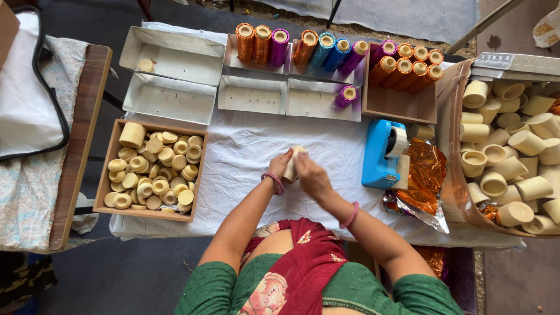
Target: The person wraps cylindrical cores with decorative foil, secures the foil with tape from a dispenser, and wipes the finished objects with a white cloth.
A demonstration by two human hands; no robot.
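Observation:
Both hands meet over the white cloth (245, 157) in the middle of the table. My left hand (280, 165) and my right hand (311, 175) together grip one cream cardboard tube (293, 158), held between the fingers; most of the tube is hidden by the hands. A pink bangle sits on each wrist. Just right of my right hand stands a blue tape dispenser (380, 153). Beside it lies crumpled orange foil (424, 172).
A wooden box (112, 153) at the left holds several cream caps. Grey trays (169, 99) and foil-wrapped tubes (303, 46) in orange, purple and blue line the far edge. A bin of bare cream tubes (507, 151) fills the right.

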